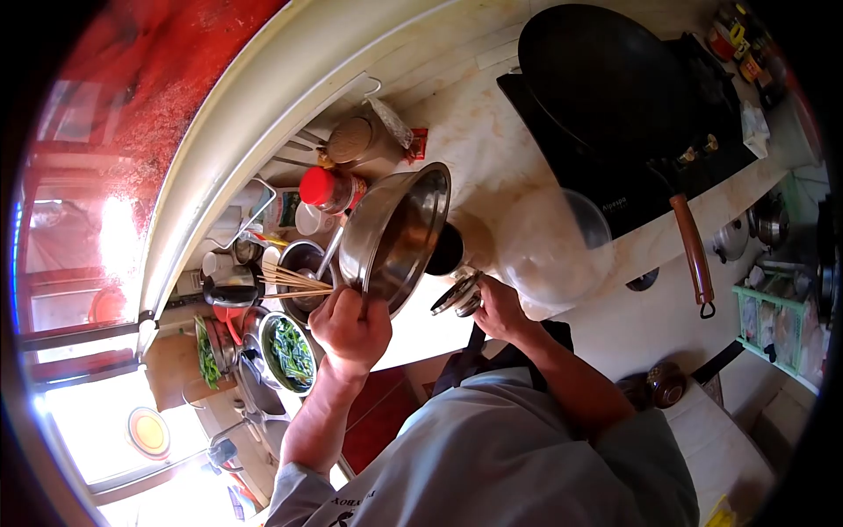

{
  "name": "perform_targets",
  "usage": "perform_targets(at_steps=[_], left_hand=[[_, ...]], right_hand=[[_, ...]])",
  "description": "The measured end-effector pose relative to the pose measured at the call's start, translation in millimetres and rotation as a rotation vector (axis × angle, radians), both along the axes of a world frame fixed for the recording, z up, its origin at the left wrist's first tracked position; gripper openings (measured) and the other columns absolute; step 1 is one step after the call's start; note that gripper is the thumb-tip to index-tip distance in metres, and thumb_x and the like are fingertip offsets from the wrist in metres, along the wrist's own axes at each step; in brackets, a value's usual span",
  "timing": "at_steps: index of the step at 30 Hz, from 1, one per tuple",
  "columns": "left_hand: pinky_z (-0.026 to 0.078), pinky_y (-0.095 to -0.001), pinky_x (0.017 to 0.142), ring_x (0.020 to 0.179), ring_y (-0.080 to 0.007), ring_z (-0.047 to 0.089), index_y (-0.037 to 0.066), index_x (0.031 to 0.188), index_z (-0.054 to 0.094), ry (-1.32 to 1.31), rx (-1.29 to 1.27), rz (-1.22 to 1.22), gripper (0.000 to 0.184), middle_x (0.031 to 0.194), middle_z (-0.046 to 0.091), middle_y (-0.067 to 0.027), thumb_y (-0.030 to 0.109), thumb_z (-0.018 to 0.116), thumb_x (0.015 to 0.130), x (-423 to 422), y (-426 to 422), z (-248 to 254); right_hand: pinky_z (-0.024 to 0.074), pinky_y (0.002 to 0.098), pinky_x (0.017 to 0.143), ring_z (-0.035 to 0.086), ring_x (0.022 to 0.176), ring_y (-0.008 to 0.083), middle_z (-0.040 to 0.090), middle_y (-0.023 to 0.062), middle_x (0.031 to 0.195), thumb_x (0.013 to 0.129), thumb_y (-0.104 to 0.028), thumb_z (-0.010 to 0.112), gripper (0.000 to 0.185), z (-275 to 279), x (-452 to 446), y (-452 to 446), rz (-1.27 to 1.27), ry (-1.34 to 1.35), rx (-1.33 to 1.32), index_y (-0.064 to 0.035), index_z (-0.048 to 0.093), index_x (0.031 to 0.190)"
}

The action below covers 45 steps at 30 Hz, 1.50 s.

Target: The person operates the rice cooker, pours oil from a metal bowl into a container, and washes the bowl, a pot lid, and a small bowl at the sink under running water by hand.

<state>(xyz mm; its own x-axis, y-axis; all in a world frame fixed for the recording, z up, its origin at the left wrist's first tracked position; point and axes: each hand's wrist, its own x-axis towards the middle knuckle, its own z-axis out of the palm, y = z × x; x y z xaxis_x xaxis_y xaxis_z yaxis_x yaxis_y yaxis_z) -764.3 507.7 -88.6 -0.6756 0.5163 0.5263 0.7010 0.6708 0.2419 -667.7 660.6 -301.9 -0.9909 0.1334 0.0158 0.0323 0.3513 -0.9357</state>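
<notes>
metal bowl [378,233] at the kitchen counter [470,132], tipped on its side, its mouth turned toward the wok side. the person's left hand [351,325] is closed in a fist on the bowl's near edge. a bundle of thin wooden sticks [297,281] meets that fist; from where i stand i cannot tell whether the fingers hold it too. the right hand [502,309] is just beside the bowl, its fingers curled around a small metal piece [455,295], whose exact kind is too small to make out. a dark round opening [446,249] shows beside the bowl's rim, between the two hands and the counter.

surroundings: a jar with a red lid [329,189] lies next to the bowl on the far side. a bowl of cut leafy greens [290,354] is near the left forearm. a clear plastic bowl [549,255] is on the counter past the right hand, partly over the edge of the black hob [606,211]. on the hob rests a large black wok [606,79] with a wooden handle [692,246].
</notes>
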Motion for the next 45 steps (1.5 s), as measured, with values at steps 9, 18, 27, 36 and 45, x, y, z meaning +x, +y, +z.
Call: perform_targets(at_steps=[9, 18, 27, 36, 45], left_hand=[[0.037, -0.0374, 0.042, 0.042, -0.0301, 0.047, 0.005, 0.060, 0.043, 0.003, 0.012, 0.004, 0.018, 0.052, 0.046, -0.0108, -0.004, 0.055, 0.069, 2.8, -5.5, -0.3], [0.037, -0.0377, 0.042, 0.043, -0.0300, 0.047, 0.005, 0.060, 0.042, 0.046, 0.025, -0.016, 0.019, 0.052, 0.046, -0.0108, -0.004, 0.056, 0.069, 2.7, -5.5, -0.5], [0.036, -0.0380, 0.041, 0.041, -0.0304, 0.045, 0.005, 0.060, 0.042, 0.024, 0.052, 0.046, 0.018, 0.050, 0.044, -0.0110, -0.002, 0.055, 0.071, 2.4, -10.8, -9.8], [0.036, -0.0357, 0.040, 0.038, -0.0273, 0.042, 0.006, 0.059, 0.038, -0.026, 0.154, 0.150, 0.022, 0.049, 0.043, -0.0100, -0.004, 0.054, 0.070, 5.4, -19.4, -15.2], [0.033, -0.0315, 0.039, 0.037, -0.0179, 0.039, 0.006, 0.061, 0.037, -0.065, 0.346, 0.192, 0.023, 0.048, 0.041, -0.0076, -0.004, 0.054, 0.072, -2.4, -28.5, -34.9]], right_hand=[[0.0527, 0.0442, 0.077, 0.065, 0.090, 0.0381, 0.065, 0.0207, 0.099, 0.084, -0.017, 0.067, 0.033, -1.2, 0.5, 0.3, -0.003, 0.007, 0.012, 0.0006, 0.055, 0.108], [0.0533, 0.0441, 0.078, 0.065, 0.091, 0.0373, 0.065, 0.0210, 0.101, 0.083, -0.017, 0.068, 0.037, -9.3, 1.3, -1.8, -0.013, 0.046, 0.053, 0.0006, 0.054, 0.113], [0.0536, 0.0427, 0.081, 0.065, 0.094, 0.0363, 0.065, 0.0200, 0.105, 0.084, -0.016, 0.065, 0.039, 1.3, 1.2, 1.3, -0.003, 0.009, 0.015, -0.0014, 0.054, 0.118], [0.0534, 0.0428, 0.081, 0.066, 0.095, 0.0357, 0.065, 0.0198, 0.106, 0.083, -0.014, 0.064, 0.041, 3.5, 0.9, 0.8, -0.002, -0.012, 0.009, -0.0033, 0.054, 0.121], [0.0530, 0.0435, 0.081, 0.065, 0.095, 0.0363, 0.065, 0.0205, 0.106, 0.082, -0.013, 0.064, 0.042, 1.4, -0.3, 2.3, 0.042, -0.050, 0.037, -0.0022, 0.053, 0.121]])
